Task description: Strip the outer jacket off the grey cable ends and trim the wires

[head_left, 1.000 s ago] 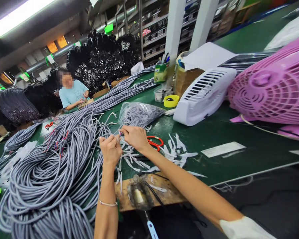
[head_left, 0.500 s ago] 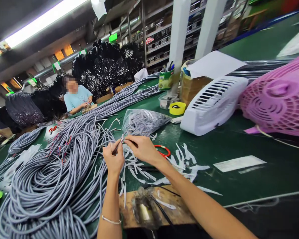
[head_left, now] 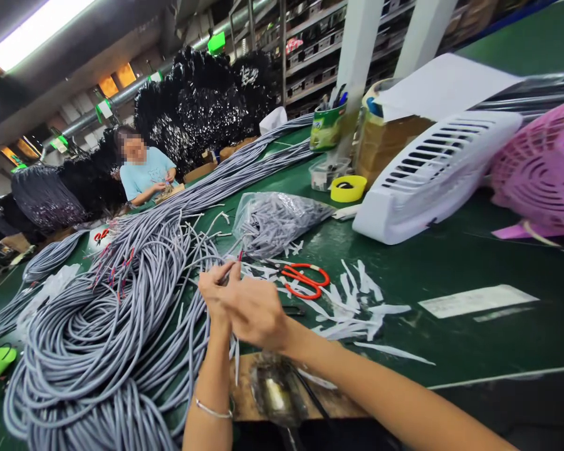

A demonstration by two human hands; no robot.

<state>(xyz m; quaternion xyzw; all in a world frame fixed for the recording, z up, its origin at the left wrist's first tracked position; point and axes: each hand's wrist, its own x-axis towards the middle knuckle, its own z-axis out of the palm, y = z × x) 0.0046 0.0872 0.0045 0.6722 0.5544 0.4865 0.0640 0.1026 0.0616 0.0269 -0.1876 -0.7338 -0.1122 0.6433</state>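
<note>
The left hand [head_left: 215, 293] is closed in a pinch, its fingertips [head_left: 225, 274] held on a thin grey cable end [head_left: 237, 258] whose tip shows a touch of red. This end rises just above both hands, over the near part of the green-topped work table [head_left: 474, 257]. The right hand [head_left: 256, 311] is pressed against the left and partly in front of it, fingers curled and thumb raised toward the same cable. Whether the cable is actually gripped by it cannot be told. A thin silver bracelet [head_left: 212, 410] is worn on the left wrist.

To the left, a large heap of coiled grey cables [head_left: 98, 338] is spread over the table, right beside the left forearm. Just beyond the hands, red-handled scissors [head_left: 305, 280] are laid among scattered white strips [head_left: 357, 307] (some overlapping). A clear plastic bag of short grey pieces [head_left: 275, 219] lies behind the scissors. Below the wrists, a worn wooden board [head_left: 243, 391] is set at the table's edge. Farther right, a white slotted plastic housing [head_left: 432, 172] and a pink plastic fan grille [head_left: 545, 169] are placed side by side – a yellow tape roll [head_left: 348, 188] near the housing's left end. A co-worker in a light-blue shirt [head_left: 145, 175] is seated at the far end.
</note>
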